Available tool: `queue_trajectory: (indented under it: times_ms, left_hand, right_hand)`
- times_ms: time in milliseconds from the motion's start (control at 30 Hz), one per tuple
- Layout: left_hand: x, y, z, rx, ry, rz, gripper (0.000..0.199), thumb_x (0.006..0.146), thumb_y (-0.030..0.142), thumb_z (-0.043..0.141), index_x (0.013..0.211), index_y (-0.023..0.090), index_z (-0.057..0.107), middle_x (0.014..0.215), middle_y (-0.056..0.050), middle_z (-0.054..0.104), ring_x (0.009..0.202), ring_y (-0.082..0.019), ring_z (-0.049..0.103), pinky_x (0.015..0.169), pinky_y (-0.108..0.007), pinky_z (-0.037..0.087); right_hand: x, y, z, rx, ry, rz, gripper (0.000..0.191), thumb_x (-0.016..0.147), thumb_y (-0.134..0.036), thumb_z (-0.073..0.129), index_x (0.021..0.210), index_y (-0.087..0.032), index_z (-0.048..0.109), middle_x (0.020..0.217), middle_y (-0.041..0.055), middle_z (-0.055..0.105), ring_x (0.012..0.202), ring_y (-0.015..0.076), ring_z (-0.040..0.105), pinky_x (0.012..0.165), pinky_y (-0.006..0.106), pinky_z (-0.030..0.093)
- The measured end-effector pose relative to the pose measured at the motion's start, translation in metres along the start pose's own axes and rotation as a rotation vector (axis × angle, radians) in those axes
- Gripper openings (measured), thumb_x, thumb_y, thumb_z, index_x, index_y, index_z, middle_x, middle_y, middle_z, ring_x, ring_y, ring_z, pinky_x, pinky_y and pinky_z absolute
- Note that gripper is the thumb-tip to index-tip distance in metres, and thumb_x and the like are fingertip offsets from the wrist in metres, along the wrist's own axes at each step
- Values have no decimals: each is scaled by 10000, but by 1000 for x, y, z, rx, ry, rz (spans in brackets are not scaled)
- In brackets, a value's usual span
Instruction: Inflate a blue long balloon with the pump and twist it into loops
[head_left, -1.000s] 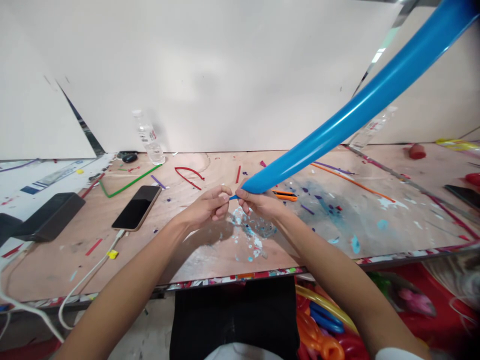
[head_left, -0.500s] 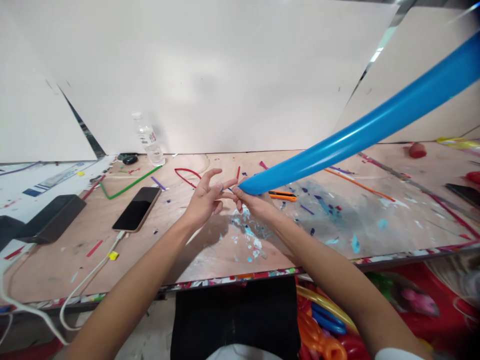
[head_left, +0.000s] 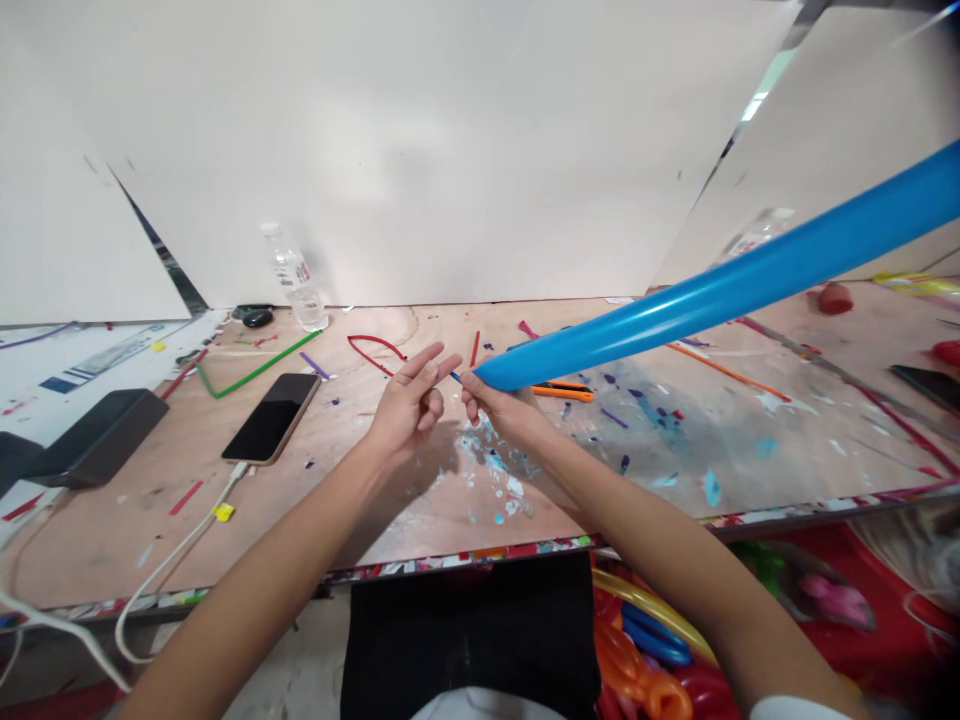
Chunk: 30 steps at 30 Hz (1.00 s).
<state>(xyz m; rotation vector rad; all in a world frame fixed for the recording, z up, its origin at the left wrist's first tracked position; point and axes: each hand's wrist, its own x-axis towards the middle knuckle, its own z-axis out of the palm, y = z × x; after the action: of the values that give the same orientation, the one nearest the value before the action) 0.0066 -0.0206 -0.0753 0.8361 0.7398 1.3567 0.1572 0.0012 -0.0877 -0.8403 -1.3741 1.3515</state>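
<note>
A long inflated blue balloon slants from the middle of the bench up past the right edge. My right hand is closed around its narrow near end, thumb and fingers pinching it. A short stretch of uninflated blue neck shows between the two hands. My left hand meets that neck, its thumb pressed against the fingers; two fingers point towards my right hand and the others are curled in. Exactly how the neck lies on those fingers is hidden. Beneath the balloon's near end lies an orange cutter knife.
On the left are a phone on a white cable, a dark block and a water bottle. Uninflated balloons, among them green, red and orange, lie on the bench. White panels stand behind.
The balloon's far part has swung downward, uncovering a second bottle behind it. My left hand's raised fingers have come closer together, near my right hand's fingertips.
</note>
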Motion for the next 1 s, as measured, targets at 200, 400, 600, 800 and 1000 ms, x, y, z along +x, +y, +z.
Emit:
queue_trajectory:
  times_ms: [200, 400, 600, 800, 1000]
  left_hand:
    - [1, -7, -7, 921, -94, 368, 395, 925, 282, 474, 1295, 175, 560, 961, -90, 733, 652, -128, 677, 620, -222, 500]
    - [-5, 4, -8, 1163, -358, 275, 386, 944, 227, 392, 1292, 196, 556, 898, -42, 718, 680, -138, 686, 649, -228, 497]
    - [-5, 9, -4, 1041, -316, 166, 225, 854, 230, 572, 1017, 212, 726, 852, -35, 731, 490, -119, 590, 563, -234, 453]
    - [2, -4, -11, 770, -204, 74, 174, 745, 141, 667, 895, 165, 753, 482, 14, 577, 330, -89, 443, 372, -202, 295]
    - [12, -6, -18, 427, -48, -138, 141, 710, 179, 737, 839, 123, 744, 585, -11, 649, 298, -32, 368, 311, -178, 284]
  right_hand:
    - [-2, -9, 1, -134, -37, -6, 430, 737, -584, 680, 657, -175, 573, 504, -6, 565, 474, 121, 542, 509, 260, 443]
    - [0, -15, -8, -266, -89, 61, 454, 728, -587, 672, 597, -168, 561, 481, -2, 549, 445, 110, 512, 478, 256, 413]
    - [2, -10, -9, -489, -151, 94, 418, 783, -479, 647, 527, -180, 505, 430, -17, 488, 422, 98, 455, 438, 243, 333]
    - [12, 3, -12, -313, -175, 5, 268, 644, -331, 794, 756, -173, 609, 698, 10, 651, 623, 137, 582, 557, 252, 446]
    - [11, -4, -16, -167, -162, -119, 435, 704, -278, 750, 1046, -221, 487, 862, 2, 622, 732, 138, 605, 685, 287, 490]
